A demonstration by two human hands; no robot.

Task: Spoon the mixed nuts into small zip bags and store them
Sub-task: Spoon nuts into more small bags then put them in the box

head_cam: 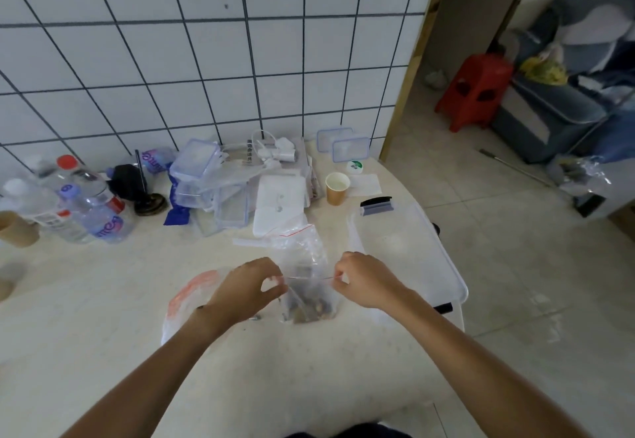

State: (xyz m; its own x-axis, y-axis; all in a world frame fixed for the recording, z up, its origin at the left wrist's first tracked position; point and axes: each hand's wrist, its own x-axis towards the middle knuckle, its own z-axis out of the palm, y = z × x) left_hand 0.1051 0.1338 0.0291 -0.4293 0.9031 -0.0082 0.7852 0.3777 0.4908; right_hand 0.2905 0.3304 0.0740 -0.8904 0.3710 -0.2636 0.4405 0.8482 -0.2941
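Pinching 1 zip bag (309, 295), 2 hands

Soft, even daylight; shadows are faint. Wide-angle distortion bends the tiled wall (206, 59) lines. The far room looks blurred.

Clear glossy plastic zip bag (309, 296), matt paper cup (337, 187), glossy tiled wall (206, 59)

Single head-worn wide-angle view, looking forward and steeply down over the tabletop (103, 317). Both forearms enter from the near edge; hands lie close, at centre. Tiled wall (171, 59) closes the far side; floor (515, 248) shows right.
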